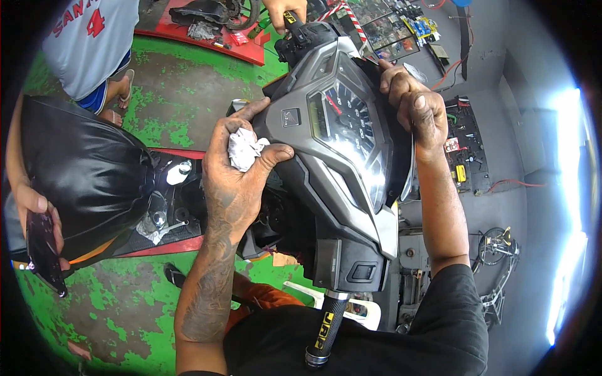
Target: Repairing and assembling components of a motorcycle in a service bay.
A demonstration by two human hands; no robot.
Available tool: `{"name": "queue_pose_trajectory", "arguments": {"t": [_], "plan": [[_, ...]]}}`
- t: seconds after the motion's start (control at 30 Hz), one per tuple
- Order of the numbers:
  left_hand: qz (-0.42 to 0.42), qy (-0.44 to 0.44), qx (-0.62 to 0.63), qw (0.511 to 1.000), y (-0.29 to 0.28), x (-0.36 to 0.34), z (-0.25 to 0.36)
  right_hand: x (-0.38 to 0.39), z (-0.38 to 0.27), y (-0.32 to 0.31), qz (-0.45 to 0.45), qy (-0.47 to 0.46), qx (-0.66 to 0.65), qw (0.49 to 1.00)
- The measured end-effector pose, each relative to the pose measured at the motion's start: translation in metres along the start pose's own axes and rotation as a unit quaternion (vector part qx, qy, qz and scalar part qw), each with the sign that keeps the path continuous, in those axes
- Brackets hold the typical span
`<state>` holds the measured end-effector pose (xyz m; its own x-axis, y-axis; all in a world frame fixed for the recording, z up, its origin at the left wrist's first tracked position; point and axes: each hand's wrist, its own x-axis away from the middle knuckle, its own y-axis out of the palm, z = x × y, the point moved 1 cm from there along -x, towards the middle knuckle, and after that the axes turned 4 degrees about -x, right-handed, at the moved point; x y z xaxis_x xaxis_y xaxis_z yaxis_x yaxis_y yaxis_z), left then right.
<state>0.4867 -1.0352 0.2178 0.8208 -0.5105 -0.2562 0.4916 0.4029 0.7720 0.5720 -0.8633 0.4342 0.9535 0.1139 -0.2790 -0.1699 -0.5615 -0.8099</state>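
The grey scooter handlebar cover (298,147) fills the middle, with its instrument cluster (348,119) showing a dial and a red needle. My left hand (232,169) holds crumpled white paper (244,150) in its palm. Its thumb and forefinger rest against the cover's left edge. On the other side, my right hand (417,106) is closed at the upper right edge of a dark front panel (398,150) beside the cluster. The fingertips there are partly hidden. A black handlebar grip (327,326) with yellow lettering sticks out below the cover.
Left is the black scooter seat (88,163), near a person's hand with a phone (42,244). Another person's hand (282,11) is at the far grip. A wrench (169,230) lies on the footboard. A red platform (251,47) and wall tools (464,150) stand beyond.
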Motion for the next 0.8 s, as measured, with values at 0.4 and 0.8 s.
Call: {"name": "queue_pose_trajectory", "arguments": {"t": [0.4,0.8], "plan": [[0.013,0.056,-0.056,0.997,-0.005,0.0,-0.007,-0.002,0.001,0.003,-0.026,0.023,0.036,0.999],[0.04,0.074,-0.279,0.957,-0.005,-0.002,0.02,0.005,-0.001,0.006,0.047,-0.016,0.05,0.998]]}}
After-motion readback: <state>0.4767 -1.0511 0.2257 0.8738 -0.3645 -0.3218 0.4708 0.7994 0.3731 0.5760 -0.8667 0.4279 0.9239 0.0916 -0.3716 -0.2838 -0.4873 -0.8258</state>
